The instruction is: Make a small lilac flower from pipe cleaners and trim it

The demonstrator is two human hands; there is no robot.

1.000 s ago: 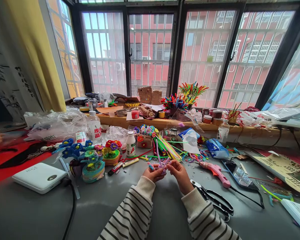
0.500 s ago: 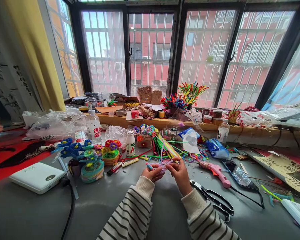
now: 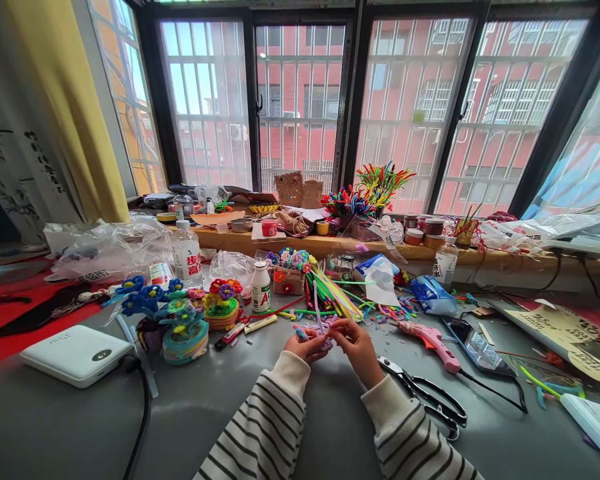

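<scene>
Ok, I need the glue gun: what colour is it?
The glue gun is pink; head view.

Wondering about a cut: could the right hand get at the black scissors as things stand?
Probably yes: the scissors lie just right of the right hand, bare table between; that hand pinches a pipe-cleaner piece and must let go first.

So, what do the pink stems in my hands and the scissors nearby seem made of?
The pink stems: fuzzy, matte pile, bent and holding shape, so probably chenille over wire. The scissors: blades look like bright metal; black handles, likely plastic.
</scene>
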